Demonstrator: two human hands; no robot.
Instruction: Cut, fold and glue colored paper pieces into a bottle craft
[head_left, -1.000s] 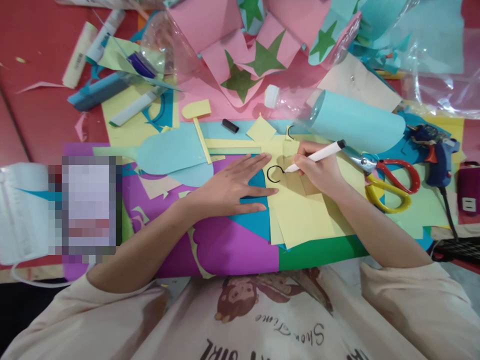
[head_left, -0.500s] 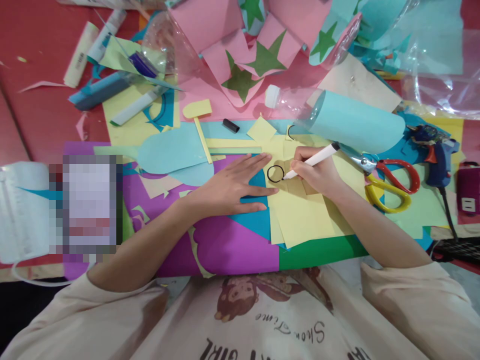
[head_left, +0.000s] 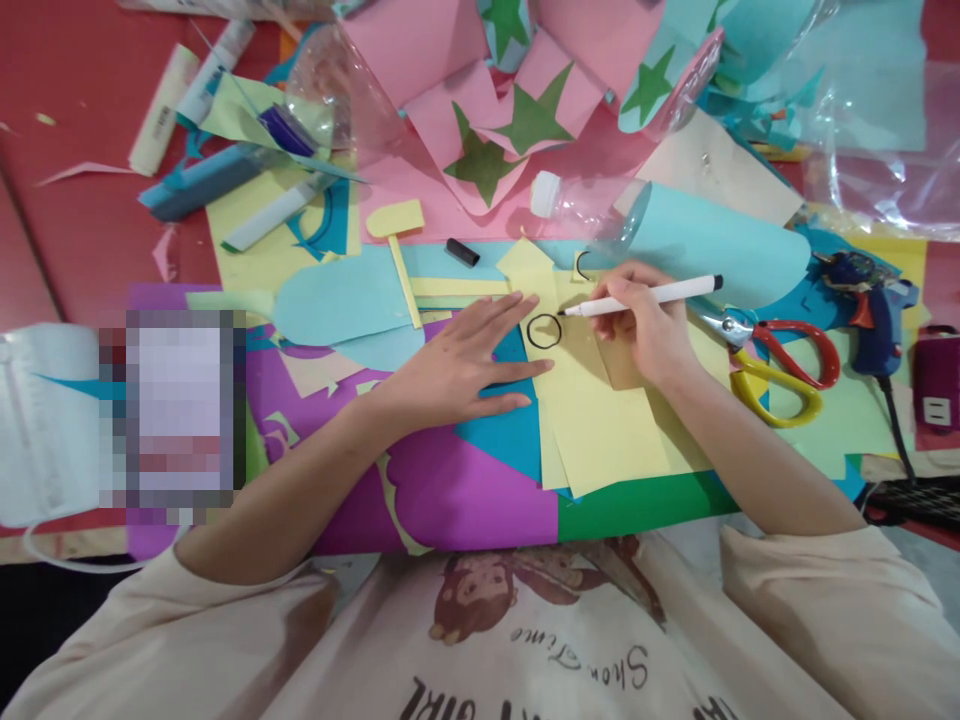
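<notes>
My right hand [head_left: 646,318] grips a white marker [head_left: 679,291], its dark tip just right of a black circle [head_left: 544,331] drawn on a pale yellow paper strip [head_left: 541,372]. Whether the tip touches the paper I cannot tell. My left hand [head_left: 484,360] lies flat with fingers spread, its fingertips over the strip's left edge. Under both lie more yellow sheets [head_left: 611,440]. Beyond them are a black marker cap [head_left: 462,252] and a small yellow piece with a black curve [head_left: 584,265]. A yellow hammer-shaped cutout [head_left: 396,220] rests on light blue paper [head_left: 337,300].
Scissors [head_left: 780,365] with red and yellow handles lie right of my right hand, beside a blue glue gun [head_left: 885,310]. A plastic bottle wrapped in light blue paper [head_left: 712,240] lies behind. Several markers [head_left: 163,110] are at back left; a blurred-out device [head_left: 180,400] stands left.
My right hand has moved the marker up and slightly right, its tip going from the circle's lower right to its upper right. The strip with the circle has shifted slightly up and left.
</notes>
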